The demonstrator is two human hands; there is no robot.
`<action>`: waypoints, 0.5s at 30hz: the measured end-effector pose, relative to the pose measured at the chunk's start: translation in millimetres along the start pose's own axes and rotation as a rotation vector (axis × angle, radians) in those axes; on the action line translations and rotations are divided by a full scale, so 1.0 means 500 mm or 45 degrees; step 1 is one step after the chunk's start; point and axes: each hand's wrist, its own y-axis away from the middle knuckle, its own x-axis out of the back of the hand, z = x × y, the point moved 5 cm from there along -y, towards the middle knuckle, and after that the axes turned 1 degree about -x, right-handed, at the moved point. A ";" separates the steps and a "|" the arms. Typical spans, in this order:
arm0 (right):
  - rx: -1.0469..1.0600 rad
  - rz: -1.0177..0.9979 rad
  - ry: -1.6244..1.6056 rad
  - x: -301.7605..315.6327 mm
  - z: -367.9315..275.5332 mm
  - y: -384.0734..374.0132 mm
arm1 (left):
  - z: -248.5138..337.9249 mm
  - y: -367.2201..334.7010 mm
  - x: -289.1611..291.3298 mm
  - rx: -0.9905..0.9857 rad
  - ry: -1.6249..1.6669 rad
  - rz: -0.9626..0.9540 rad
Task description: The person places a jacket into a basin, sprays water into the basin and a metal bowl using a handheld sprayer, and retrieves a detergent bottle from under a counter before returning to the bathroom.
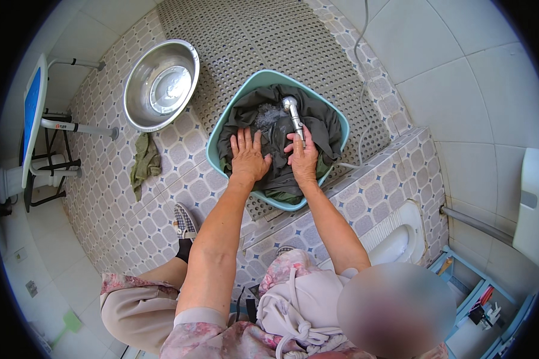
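Dark grey-green wet clothes fill a light teal plastic basin in front of me. My left hand lies palm down on the clothes at the basin's near left, fingers spread and holding nothing. My right hand is closed round the handle of a chrome hand sprayer. The sprayer's head points toward the clothes, and water splashes and bubbles beside it, ahead of my left hand. Part of the handle is hidden by my fingers.
A steel basin stands at far left, with a crumpled green cloth on the tiles nearby. Under the teal basin lies a perforated mat. A thin hose runs along the right. Nearer are a squat toilet and blue shelf; a folding seat stands left.
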 end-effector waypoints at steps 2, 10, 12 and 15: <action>-0.006 -0.029 0.003 -0.003 0.001 -0.001 | -0.001 0.000 0.000 0.003 0.004 0.005; -0.003 -0.024 0.037 -0.002 0.004 -0.004 | -0.005 0.000 -0.004 0.009 0.012 0.005; 0.002 -0.010 0.064 0.002 0.000 -0.003 | 0.004 0.000 0.000 0.002 0.036 -0.025; -0.019 -0.013 0.013 -0.004 0.000 -0.003 | -0.004 0.002 0.003 0.020 0.010 -0.011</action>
